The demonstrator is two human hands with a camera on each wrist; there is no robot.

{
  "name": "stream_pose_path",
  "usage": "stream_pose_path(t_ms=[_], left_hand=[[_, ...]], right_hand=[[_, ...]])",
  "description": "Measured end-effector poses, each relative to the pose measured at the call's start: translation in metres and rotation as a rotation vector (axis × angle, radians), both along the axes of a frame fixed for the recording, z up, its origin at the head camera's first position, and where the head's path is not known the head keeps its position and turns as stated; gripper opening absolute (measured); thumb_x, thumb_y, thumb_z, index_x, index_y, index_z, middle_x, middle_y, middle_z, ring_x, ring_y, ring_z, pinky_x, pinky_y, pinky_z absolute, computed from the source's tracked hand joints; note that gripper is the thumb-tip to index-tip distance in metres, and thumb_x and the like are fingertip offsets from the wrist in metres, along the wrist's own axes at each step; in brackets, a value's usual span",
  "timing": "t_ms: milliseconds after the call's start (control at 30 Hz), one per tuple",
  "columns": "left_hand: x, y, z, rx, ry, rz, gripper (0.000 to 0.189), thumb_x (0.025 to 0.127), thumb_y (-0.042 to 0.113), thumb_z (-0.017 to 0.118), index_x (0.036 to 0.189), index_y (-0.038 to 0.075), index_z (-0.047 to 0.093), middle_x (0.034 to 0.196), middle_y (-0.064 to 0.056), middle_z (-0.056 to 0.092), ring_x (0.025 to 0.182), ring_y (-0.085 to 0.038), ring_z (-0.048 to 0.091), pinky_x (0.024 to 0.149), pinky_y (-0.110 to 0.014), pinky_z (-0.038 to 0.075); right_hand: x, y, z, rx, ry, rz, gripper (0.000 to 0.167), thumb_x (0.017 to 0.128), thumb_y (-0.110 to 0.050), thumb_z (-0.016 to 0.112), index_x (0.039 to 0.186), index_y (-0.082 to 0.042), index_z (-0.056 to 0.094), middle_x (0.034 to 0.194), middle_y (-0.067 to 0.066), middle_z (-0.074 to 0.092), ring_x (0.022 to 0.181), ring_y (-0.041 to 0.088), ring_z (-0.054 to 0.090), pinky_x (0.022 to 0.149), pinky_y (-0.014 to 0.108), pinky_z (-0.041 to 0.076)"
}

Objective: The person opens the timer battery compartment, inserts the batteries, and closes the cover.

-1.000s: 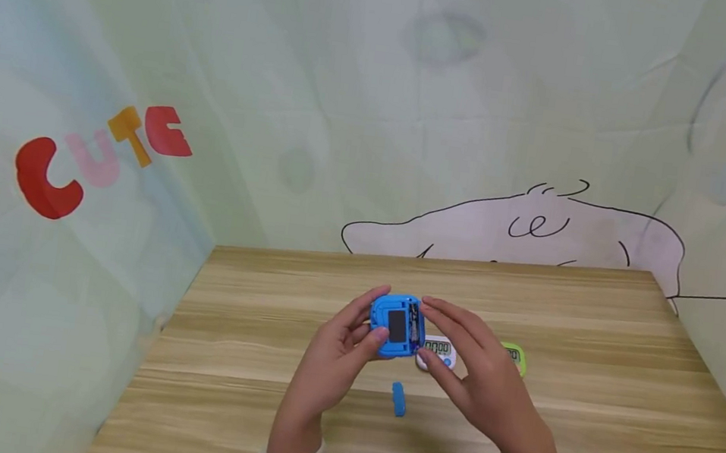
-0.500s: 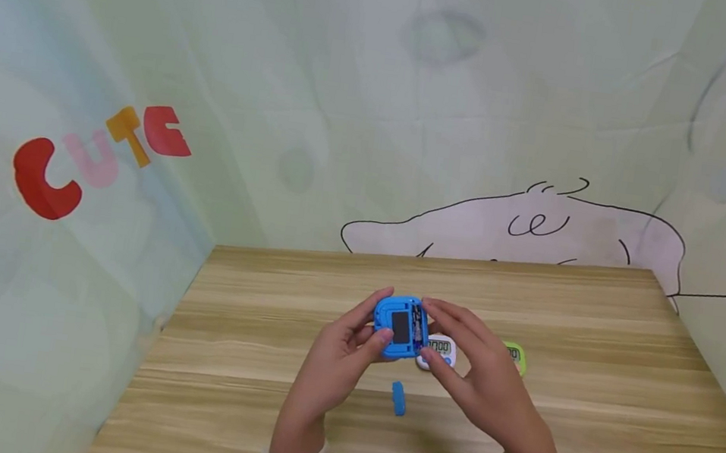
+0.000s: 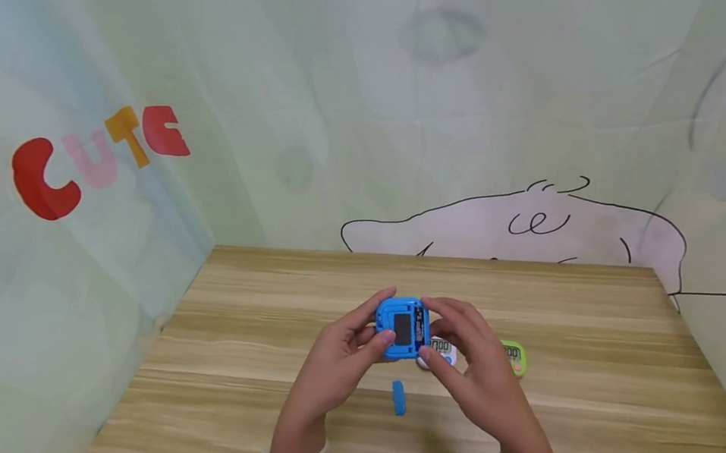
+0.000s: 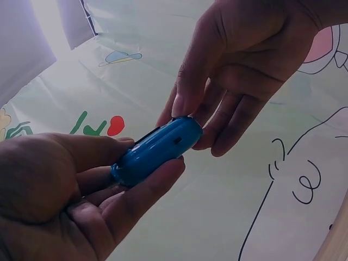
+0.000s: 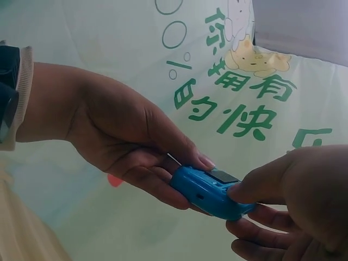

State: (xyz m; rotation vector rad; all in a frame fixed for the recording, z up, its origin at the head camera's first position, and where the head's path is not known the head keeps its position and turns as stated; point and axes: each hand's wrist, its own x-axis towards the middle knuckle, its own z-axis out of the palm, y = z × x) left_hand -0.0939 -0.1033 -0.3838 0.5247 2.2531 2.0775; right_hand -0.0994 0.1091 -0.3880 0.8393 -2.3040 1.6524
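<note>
A blue digital timer (image 3: pixel 401 329) is held above the table with its back turned up. Its battery slot (image 3: pixel 420 324) is uncovered along the right side, and a battery lies in it. My left hand (image 3: pixel 341 355) grips the left side, thumb on the back and fingers beneath. At the right edge, my right hand (image 3: pixel 484 366) pinches the timer between thumb and fingers; in the right wrist view that thumb presses on the end of the timer body (image 5: pixel 204 191). Below the hands, a small blue battery cover (image 3: pixel 398 398) lies on the table.
A white timer (image 3: pixel 441 350) lies behind the held one and is partly hidden by it. Further right, a green timer (image 3: pixel 514 358) is partly covered by my right hand. The wooden table (image 3: pixel 241 317) ends at a printed cloth backdrop (image 3: pixel 309 112).
Both hands and the blue timer have shifted slightly to the right. More of the right hand's fingers now show curled behind the timer's edge. The cover stays where it was.
</note>
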Motion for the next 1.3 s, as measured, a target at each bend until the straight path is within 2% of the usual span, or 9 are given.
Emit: stream_pose_path(t_ms=[300, 567, 700, 1000, 1167, 1300], left_hand=[[-0.0001, 0.0000, 0.0010, -0.016, -0.011, -0.018, 0.050, 0.098, 0.016, 0.060, 0.146, 0.024, 0.047, 0.131, -0.014, 0.058, 0.106, -0.025, 0.066, 0.081, -0.034, 0.057], [-0.0013, 0.0008, -0.0016, -0.030, -0.027, -0.030, 0.051, 0.097, 0.015, 0.060, 0.146, 0.023, 0.047, 0.134, -0.013, 0.056, 0.107, -0.026, 0.066, 0.083, -0.034, 0.057], [-0.0031, -0.0013, -0.0039, -0.034, -0.032, -0.033, 0.051, 0.097, 0.016, 0.060, 0.145, 0.024, 0.048, 0.134, -0.013, 0.055, 0.106, -0.026, 0.066, 0.083, -0.034, 0.057], [-0.0054, -0.0037, -0.0044, -0.027, -0.030, -0.011, 0.051, 0.097, 0.017, 0.060, 0.146, 0.025, 0.046, 0.132, -0.013, 0.057, 0.107, -0.026, 0.065, 0.082, -0.034, 0.057], [-0.0065, -0.0037, -0.0043, -0.018, -0.025, -0.006, 0.052, 0.097, 0.017, 0.060, 0.146, 0.026, 0.045, 0.132, -0.012, 0.058, 0.108, -0.025, 0.065, 0.083, -0.034, 0.057], [-0.0070, -0.0046, -0.0047, 0.019, -0.026, -0.001, 0.052, 0.098, 0.017, 0.060, 0.147, 0.025, 0.045, 0.134, -0.011, 0.056, 0.108, -0.026, 0.065, 0.083, -0.036, 0.057]], right_hand=[[-0.0015, -0.0014, -0.0012, -0.079, -0.091, 0.049, 0.050, 0.091, -0.004, 0.067, 0.136, -0.017, 0.049, 0.130, 0.002, 0.047, 0.105, 0.018, 0.059, 0.100, 0.032, 0.047], [-0.0007, -0.0051, -0.0034, -0.083, -0.122, 0.027, 0.051, 0.090, 0.005, 0.064, 0.133, -0.013, 0.044, 0.133, 0.003, 0.044, 0.110, 0.018, 0.056, 0.102, 0.035, 0.046], [-0.0006, -0.0068, -0.0045, -0.078, -0.125, 0.017, 0.050, 0.090, 0.004, 0.064, 0.133, -0.014, 0.045, 0.132, 0.003, 0.045, 0.111, 0.018, 0.056, 0.101, 0.034, 0.046], [-0.0057, -0.0031, -0.0059, 0.021, -0.076, 0.013, 0.052, 0.092, -0.016, 0.069, 0.139, -0.021, 0.047, 0.130, 0.000, 0.047, 0.108, 0.016, 0.057, 0.098, 0.032, 0.049], [-0.0063, 0.0011, -0.0058, 0.084, -0.015, 0.025, 0.061, 0.090, -0.018, 0.071, 0.145, -0.022, 0.044, 0.129, 0.000, 0.046, 0.109, 0.014, 0.058, 0.100, 0.034, 0.047], [-0.0077, 0.0002, -0.0083, 0.126, -0.002, 0.030, 0.071, 0.088, -0.016, 0.074, 0.149, -0.026, 0.038, 0.130, -0.001, 0.046, 0.111, 0.014, 0.058, 0.099, 0.035, 0.048]])
